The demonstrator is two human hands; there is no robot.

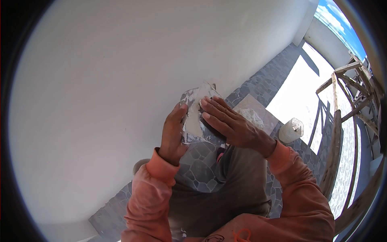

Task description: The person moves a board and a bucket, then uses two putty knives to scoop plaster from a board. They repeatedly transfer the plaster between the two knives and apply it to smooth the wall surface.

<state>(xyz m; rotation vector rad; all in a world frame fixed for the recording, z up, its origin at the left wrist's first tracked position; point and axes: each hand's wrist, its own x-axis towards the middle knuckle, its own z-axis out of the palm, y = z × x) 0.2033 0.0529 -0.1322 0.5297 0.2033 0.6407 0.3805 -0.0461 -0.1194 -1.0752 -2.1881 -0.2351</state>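
Observation:
A flat board (193, 121) smeared with white paste is held up in front of the white wall. My left hand (174, 131) grips its left edge, with the thumb on the near face. Across the board's right part lies my right hand (236, 125), its fingers stretched and close together over a dark tool edge, mostly hidden beneath them. White paste shows between the two hands and along the board's rim.
A smooth white wall (100, 80) fills the left. To the right, a pale sheet (271, 117) bears a white heap (250, 117), beside a whitish container (291, 130) on the stone-patterned floor (258, 82). Wooden trestles (336, 117) stand at the far right.

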